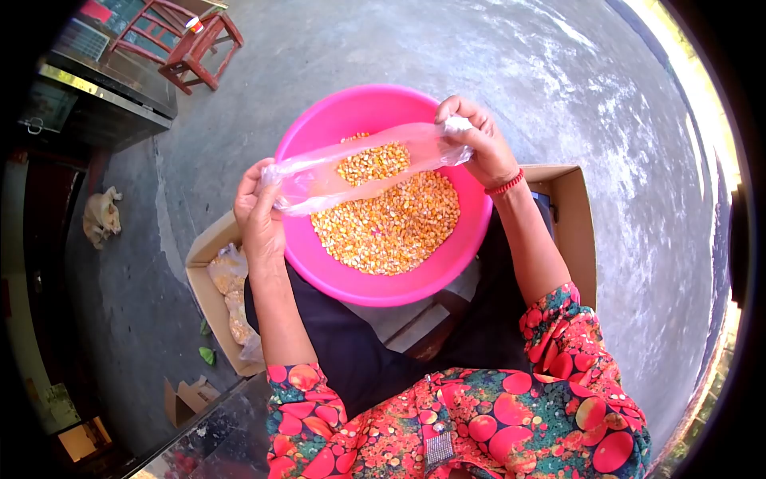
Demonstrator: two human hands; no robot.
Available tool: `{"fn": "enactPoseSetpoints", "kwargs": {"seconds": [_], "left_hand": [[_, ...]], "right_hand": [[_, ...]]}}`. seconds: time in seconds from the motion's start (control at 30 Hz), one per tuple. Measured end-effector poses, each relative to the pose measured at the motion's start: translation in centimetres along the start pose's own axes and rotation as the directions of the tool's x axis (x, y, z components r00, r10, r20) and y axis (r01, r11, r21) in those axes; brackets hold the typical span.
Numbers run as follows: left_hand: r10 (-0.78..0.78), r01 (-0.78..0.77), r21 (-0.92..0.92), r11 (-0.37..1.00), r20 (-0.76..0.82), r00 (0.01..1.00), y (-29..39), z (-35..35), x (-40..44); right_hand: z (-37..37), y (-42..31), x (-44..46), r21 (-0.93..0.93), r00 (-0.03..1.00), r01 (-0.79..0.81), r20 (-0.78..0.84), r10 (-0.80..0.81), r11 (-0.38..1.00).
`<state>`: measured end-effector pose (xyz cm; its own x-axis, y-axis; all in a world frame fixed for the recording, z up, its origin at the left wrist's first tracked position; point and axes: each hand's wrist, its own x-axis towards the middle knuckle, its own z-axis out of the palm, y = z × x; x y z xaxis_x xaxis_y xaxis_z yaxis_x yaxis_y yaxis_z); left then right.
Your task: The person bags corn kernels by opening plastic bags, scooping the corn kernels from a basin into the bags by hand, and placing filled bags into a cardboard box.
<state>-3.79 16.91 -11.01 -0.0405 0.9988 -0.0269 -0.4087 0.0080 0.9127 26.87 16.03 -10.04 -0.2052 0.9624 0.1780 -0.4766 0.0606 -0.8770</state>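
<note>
A clear plastic bag is stretched between my two hands above a bright pink basin. My left hand pinches one bunched end, at the basin's left rim. Gathered in the fingers of my right hand is the other end, near the upper right rim. Loose yellow corn kernels cover the basin's bottom. More kernels show in the middle of the bag; whether they lie inside it or are seen through it, I cannot tell. The basin sits over my lap.
To the left, an open cardboard box contains filled plastic bags. Another open box stands at the right. A red wooden chair with a small cup is at upper left. A dog lies on the concrete floor.
</note>
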Motion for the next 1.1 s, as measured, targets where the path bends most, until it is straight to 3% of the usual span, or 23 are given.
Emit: {"fn": "enactPoseSetpoints", "kwargs": {"seconds": [0.1,0.17,0.2,0.23,0.3,0.37,0.4,0.43,0.47,0.5,0.57,0.6,0.63,0.7,0.73,0.77,0.83,0.87,0.9,0.93,0.97,1.03,1.1], "left_hand": [[0.108,-0.106,-0.077,0.991,0.029,0.994,1.0,-1.2,-0.6],[0.221,-0.130,-0.331,0.934,0.254,0.942,1.7,-1.2,-1.6],[0.238,-0.066,-0.400,0.914,0.400,0.885,1.6,-1.2,-1.9],[0.240,-0.066,-0.400,0.914,0.401,0.884,1.1,-1.3,-2.2],[0.101,0.037,-0.209,0.977,0.611,0.785,0.0,-0.6,-2.8],[-0.089,0.172,-0.042,0.984,0.719,0.689,-0.1,1.7,-3.8],[-0.086,0.169,-0.043,0.985,0.721,0.687,-0.1,2.3,-3.8],[-0.193,0.185,0.097,0.978,0.756,0.626,0.0,2.8,-3.7],[-0.303,0.190,0.236,0.953,0.771,0.561,0.0,3.1,-3.6],[-0.303,0.190,0.236,0.953,0.772,0.559,-0.1,2.9,-3.3],[-0.365,0.120,0.491,0.863,0.441,0.820,-0.9,1.9,-2.4],[-0.300,-0.010,0.678,0.735,0.338,0.892,-1.4,1.0,-1.7],[-0.299,-0.011,0.678,0.735,0.339,0.892,-2.1,0.5,-1.5],[-0.159,-0.225,0.897,0.380,0.303,0.940,-2.1,0.5,-1.2],[-0.201,-0.386,0.880,0.278,0.446,0.872,-2.2,0.8,-1.2],[-0.193,-0.393,0.877,0.277,0.451,0.871,-2.9,1.3,-1.4],[-0.297,-0.423,0.905,0.042,0.416,0.860,-6.2,1.6,-2.0],[-0.293,-0.507,0.860,0.058,0.500,0.815,-8.7,1.0,-1.5],[-0.150,-0.541,0.802,0.252,0.585,0.797,-10.2,0.9,-1.1],[-0.003,-0.593,0.690,0.416,0.653,0.757,-11.8,0.8,-0.6],[0.056,-0.656,0.735,0.170,0.657,0.751,-14.0,0.5,0.3],[-0.012,-0.505,0.748,0.431,0.564,0.825,-10.6,3.1,-0.7],[0.028,-0.370,0.562,0.740,0.523,0.852,-11.4,2.9,-0.1]], "right_hand": [[0.6,-0.1,-0.1,-0.074,0.996,-0.051,0.067,0.056,0.996],[1.5,0.1,-0.2,-0.121,0.985,-0.097,0.131,0.113,0.988],[2.2,0.0,-0.3,-0.197,0.971,-0.148,0.159,0.181,0.969],[3.1,0.3,-0.3,-0.216,0.953,-0.149,0.228,0.199,0.965],[4.8,2.2,-0.4,-0.243,0.900,-0.124,0.382,0.212,0.962],[6.2,5.8,-1.7,-0.340,0.822,-0.208,0.447,0.352,0.917],[6.3,6.4,-1.9,-0.525,0.764,-0.137,0.484,0.426,0.840],[6.4,6.7,-2.0,-0.681,0.703,-0.045,0.498,0.507,0.731],[6.5,6.9,-2.2,-0.793,0.682,-0.051,0.416,0.601,0.607],[6.2,6.8,-2.1,-0.794,0.684,-0.051,0.415,0.600,0.606],[5.2,6.4,-2.0,-0.749,0.702,-0.040,0.450,0.552,0.662],[4.6,6.3,-1.9,-0.661,0.730,-0.043,0.491,0.475,0.749],[4.4,6.0,-2.1,-0.662,0.731,-0.041,0.491,0.474,0.749],[4.6,4.7,-2.2,-0.223,0.872,-0.284,0.344,0.348,0.932],[4.1,4.2,-1.6,-0.202,0.857,-0.220,0.428,0.288,0.954],[4.1,4.0,-1.4,-0.206,0.858,-0.212,0.429,0.283,0.955],[4.3,3.6,-1.1,-0.077,0.807,-0.252,0.533,0.253,0.965],[4.5,4.4,-1.3,-0.090,0.805,-0.203,0.552,0.218,0.975],[4.7,5.1,-1.6,-0.071,0.768,-0.271,0.586,0.260,0.960],[5.2,4.8,-2.0,-0.101,0.751,-0.159,0.633,0.187,0.982],[5.5,4.3,-2.4,-0.124,0.726,-0.148,0.660,0.192,0.981],[5.6,3.3,-2.6,-0.179,0.693,-0.154,0.681,0.235,0.972],[5.2,2.5,-2.4,-0.248,0.675,-0.191,0.669,0.310,0.950]]}}
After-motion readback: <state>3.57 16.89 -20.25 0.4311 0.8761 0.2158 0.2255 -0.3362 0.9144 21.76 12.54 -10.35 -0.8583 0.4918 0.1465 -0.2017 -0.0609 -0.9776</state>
